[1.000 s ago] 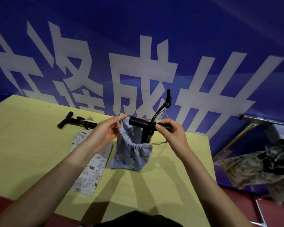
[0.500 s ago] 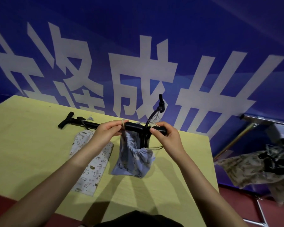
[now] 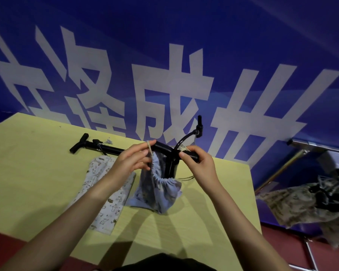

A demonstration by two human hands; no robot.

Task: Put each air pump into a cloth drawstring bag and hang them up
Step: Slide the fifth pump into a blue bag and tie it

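Head cam only, so just one view to go thru.

Blue drawstring bag (image 3: 157, 190) stands on the yellow table (image 3: 37, 163), roughly center, w/ an air pump (image 3: 171, 163) standing upright in it. Pump body is inside; the T-handle and the curved hose stick out the top. Bag mouth is already gathered around the shaft.

Left hand (image 3: 131, 163) pinches a tan cord (image 3: 149, 148) up by the left end of the handle, fingers curled on it. Right hand (image 3: 199, 163) is at the right end of the handle, fingertips pinching what looks like the other cord end, tho it's thin and partly hidden so can't swear it isn't gripping the handle too.

So imo the step in hand is cinching the bag shut on pump no. 1. Next move prob needs both cords pulled apart evenly till the mouth closes snug under the handle, then lifting the whole thing by the cord to hang it.

Other stuff: second pump (image 3: 98, 146) lies flat on the table behind the left hand, w/ a white printed bag (image 3: 106, 194) lying flat just in front of it, not yet used. Far right, off the table, a metal rack (image 3: 301, 153) has a camo-ish bag (image 3: 305, 204) hanging, contents not clear.
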